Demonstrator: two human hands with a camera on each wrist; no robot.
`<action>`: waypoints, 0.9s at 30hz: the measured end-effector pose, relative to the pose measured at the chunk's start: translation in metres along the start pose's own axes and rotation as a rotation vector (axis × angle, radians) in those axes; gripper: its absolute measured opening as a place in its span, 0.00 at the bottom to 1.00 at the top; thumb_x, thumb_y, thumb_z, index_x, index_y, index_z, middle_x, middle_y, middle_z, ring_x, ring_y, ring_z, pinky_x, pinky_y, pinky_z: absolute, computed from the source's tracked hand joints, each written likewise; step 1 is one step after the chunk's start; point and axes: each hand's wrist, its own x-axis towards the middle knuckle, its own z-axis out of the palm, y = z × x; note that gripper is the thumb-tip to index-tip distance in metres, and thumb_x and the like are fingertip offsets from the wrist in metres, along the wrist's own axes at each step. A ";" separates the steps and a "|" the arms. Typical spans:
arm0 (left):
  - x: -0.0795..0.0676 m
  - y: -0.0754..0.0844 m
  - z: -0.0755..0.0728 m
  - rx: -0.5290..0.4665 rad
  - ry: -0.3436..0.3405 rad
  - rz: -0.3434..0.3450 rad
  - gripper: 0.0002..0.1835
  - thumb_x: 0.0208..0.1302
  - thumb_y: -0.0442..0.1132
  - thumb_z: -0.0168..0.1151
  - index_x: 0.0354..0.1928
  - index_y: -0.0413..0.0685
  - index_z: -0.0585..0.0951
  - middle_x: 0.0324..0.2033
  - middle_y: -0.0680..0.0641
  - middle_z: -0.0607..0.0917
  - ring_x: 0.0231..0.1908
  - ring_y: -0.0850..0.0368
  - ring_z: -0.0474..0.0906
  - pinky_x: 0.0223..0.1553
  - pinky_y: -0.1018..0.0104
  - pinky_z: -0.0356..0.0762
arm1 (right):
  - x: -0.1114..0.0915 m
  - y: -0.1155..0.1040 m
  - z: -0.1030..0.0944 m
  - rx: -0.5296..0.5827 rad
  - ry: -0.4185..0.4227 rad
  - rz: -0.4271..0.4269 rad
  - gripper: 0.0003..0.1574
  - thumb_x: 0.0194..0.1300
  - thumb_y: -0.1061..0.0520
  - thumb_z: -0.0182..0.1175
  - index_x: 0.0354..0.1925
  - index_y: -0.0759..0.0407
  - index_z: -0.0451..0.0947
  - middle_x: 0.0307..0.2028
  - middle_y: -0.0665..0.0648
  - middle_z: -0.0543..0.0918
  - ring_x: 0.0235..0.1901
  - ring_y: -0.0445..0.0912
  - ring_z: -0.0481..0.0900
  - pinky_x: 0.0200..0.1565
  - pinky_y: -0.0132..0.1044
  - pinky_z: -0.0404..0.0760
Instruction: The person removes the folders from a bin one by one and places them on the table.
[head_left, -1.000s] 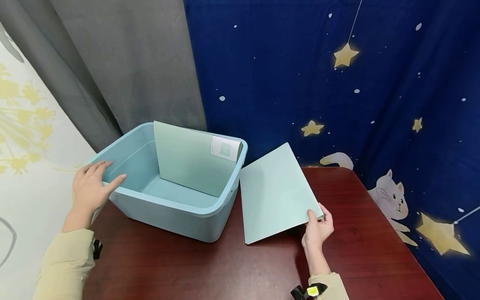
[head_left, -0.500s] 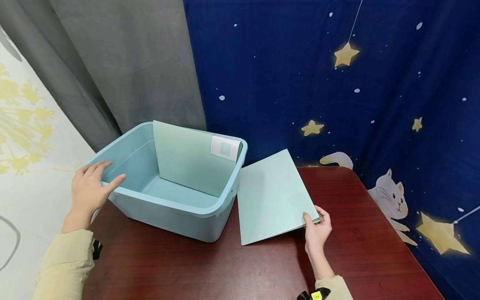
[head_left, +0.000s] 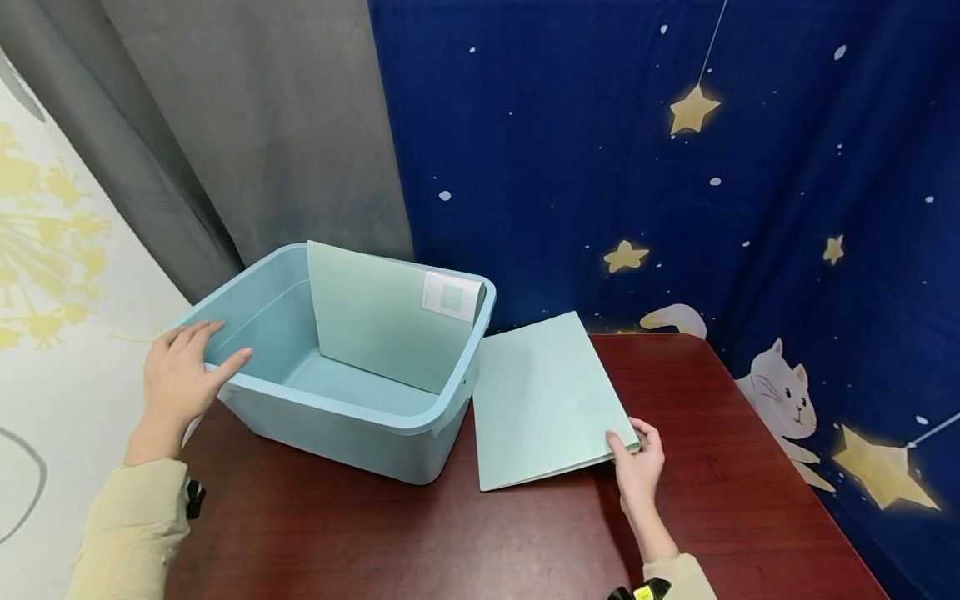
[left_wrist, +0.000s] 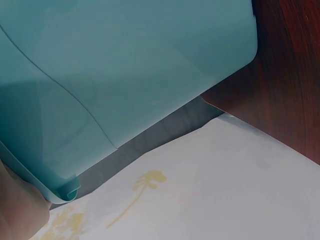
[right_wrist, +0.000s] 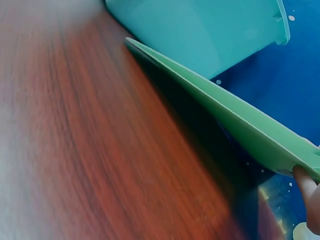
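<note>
One folder in the bin, one in your grip

Nearest you, your right hand (head_left: 641,467) pinches a corner of the loose folder (head_left: 551,404), thumb on top and fingers beneath. The folder tilts just beside the bin, its gripped corner raised off the table (head_left: 450,542); you can't quite tell whether its low corner touches down. Your left hand (head_left: 180,379) rests over a corner of the bin (head_left: 337,442), thumb spread from the fingers. Farther in, the standing folder (head_left: 382,317) leans along the bin's far wall, its white label (head_left: 452,295) near the rim. By that layout, you seem about halfway: one folder placed, the other not yet inside. Behind everything hang the grey curtain (head_left: 277,125) and the blue star curtain (head_left: 525,150).
</note>
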 end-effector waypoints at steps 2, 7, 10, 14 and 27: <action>0.000 0.001 -0.001 -0.001 0.004 0.001 0.37 0.58 0.60 0.51 0.58 0.33 0.68 0.55 0.28 0.68 0.57 0.32 0.56 0.59 0.41 0.48 | -0.006 -0.018 0.002 -0.038 -0.006 0.045 0.23 0.47 0.70 0.63 0.44 0.65 0.71 0.33 0.48 0.78 0.27 0.34 0.76 0.25 0.22 0.76; 0.000 0.001 0.000 0.003 -0.002 0.002 0.37 0.59 0.60 0.51 0.58 0.33 0.67 0.55 0.28 0.68 0.57 0.32 0.56 0.59 0.41 0.48 | -0.014 -0.050 0.003 -0.189 -0.057 0.096 0.24 0.50 0.71 0.62 0.47 0.71 0.68 0.34 0.52 0.77 0.20 0.32 0.70 0.22 0.21 0.71; 0.000 0.000 0.000 0.003 -0.008 0.000 0.38 0.59 0.60 0.51 0.59 0.34 0.67 0.56 0.28 0.67 0.58 0.32 0.56 0.59 0.41 0.47 | -0.015 -0.059 0.002 -0.269 -0.085 0.096 0.24 0.49 0.71 0.63 0.47 0.71 0.69 0.37 0.61 0.77 0.17 0.32 0.65 0.20 0.23 0.68; 0.000 0.001 0.000 0.005 -0.009 0.000 0.38 0.59 0.60 0.51 0.59 0.34 0.67 0.56 0.28 0.67 0.58 0.32 0.56 0.60 0.41 0.47 | -0.011 -0.050 -0.003 -0.309 -0.112 0.091 0.25 0.49 0.70 0.64 0.47 0.70 0.69 0.39 0.67 0.77 0.15 0.33 0.62 0.19 0.24 0.66; 0.000 0.003 -0.001 0.006 -0.008 0.001 0.38 0.60 0.60 0.50 0.58 0.33 0.67 0.55 0.28 0.68 0.57 0.32 0.56 0.60 0.41 0.47 | -0.002 -0.027 -0.013 -0.565 -0.148 -0.025 0.28 0.48 0.59 0.68 0.47 0.62 0.70 0.38 0.61 0.79 0.32 0.36 0.71 0.32 0.24 0.65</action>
